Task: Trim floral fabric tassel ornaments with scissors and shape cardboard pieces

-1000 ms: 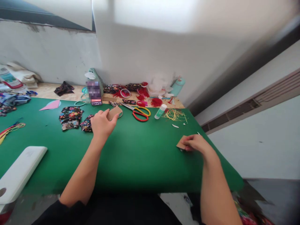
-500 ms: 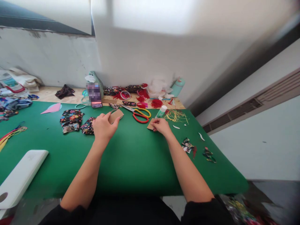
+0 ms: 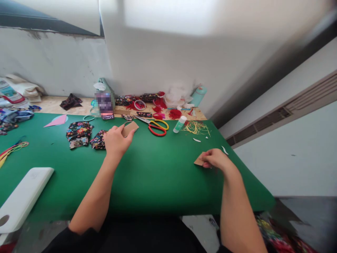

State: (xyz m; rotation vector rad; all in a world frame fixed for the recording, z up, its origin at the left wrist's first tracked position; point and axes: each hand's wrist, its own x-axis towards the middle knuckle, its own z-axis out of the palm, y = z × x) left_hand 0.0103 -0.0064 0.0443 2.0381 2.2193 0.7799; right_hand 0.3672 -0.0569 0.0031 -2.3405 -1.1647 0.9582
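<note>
My left hand [image 3: 117, 140] is closed round a small brown cardboard piece [image 3: 131, 129] in the middle of the green tabletop. Beside that hand lies a folded floral cloth [image 3: 98, 140], partly covered by my fingers. To the right, my right hand [image 3: 216, 158] pinches another brown cardboard piece [image 3: 199, 160] low over the mat. Fabric scraps that lay under this spot are now mostly hidden by the hand. Between the hands, farther back, are scissors [image 3: 157, 128] with red and yellow handles and a white and green glue stick [image 3: 179, 124] standing tilted.
Yellow threads [image 3: 197, 128] and white paper bits [image 3: 197, 140] lie at the right. A second floral cloth stack [image 3: 79, 133], a pink paper piece [image 3: 56, 121] and a white power bank [image 3: 28, 196] are at the left. Red tassels [image 3: 174, 114] and a phone [image 3: 105, 105] line the back.
My right hand has moved right and toward me with its cardboard piece, away from the glue stick, to where the fabric scraps lay. My left hand has stayed in place.
</note>
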